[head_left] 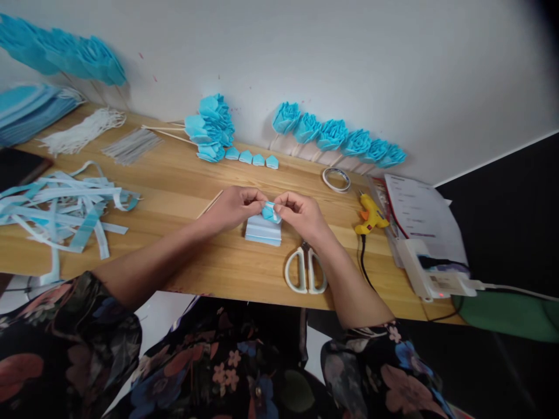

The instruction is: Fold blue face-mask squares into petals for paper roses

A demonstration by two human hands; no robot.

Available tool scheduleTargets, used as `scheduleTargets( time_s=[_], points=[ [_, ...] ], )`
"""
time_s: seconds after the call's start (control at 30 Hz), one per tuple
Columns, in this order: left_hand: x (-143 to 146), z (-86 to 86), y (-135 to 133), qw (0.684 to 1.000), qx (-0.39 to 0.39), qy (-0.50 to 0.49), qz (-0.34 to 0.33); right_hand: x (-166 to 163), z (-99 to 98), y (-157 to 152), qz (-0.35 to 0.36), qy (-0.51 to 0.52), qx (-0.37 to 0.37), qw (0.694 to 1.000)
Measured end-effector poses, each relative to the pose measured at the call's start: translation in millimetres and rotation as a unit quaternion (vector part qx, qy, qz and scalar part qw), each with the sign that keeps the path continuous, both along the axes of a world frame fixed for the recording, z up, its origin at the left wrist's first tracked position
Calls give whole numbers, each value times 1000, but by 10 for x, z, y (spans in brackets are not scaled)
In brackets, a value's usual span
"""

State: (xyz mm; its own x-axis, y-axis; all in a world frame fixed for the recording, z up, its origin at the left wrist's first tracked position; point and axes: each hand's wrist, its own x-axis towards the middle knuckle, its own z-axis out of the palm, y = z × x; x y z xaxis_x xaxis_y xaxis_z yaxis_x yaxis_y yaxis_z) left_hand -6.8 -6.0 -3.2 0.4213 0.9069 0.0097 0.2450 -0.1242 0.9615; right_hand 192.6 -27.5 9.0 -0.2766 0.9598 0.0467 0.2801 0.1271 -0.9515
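Pinching blue piece (270,213) | left hand (236,206), right hand (304,216) | long axis, direction unclear

On your right you have a white power strip (410,265) with a small red light glowing; printed sheets (421,203) lie just behind it, and a rounded green surface (510,314) shows to its right, lower down. Left of the power strip you see a yellow glue gun (371,214), and farther left and back of it a tape roll (337,190). Well apart from the strip, at your far left, lie a dark flat object (20,167) and a bundle of white cords (82,131).
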Motion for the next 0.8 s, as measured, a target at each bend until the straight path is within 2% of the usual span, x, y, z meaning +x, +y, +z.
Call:
scheduleTargets(
  time_s=[0.33, 0.57, 0.8],
  points=[
    [8, 36, 1, 998, -20, -57, 0, 0, 27, 4, -19, 0, 2, 1000],
    [41, -50, -39, 999, -4, -33, -3, -44, 33, -31, -3, -17, 10, 1000],
    [26, 46, -53, 1000, -7, -8, 8, -23, 0, -10, 1, -8, 2, 1000]
  ],
)
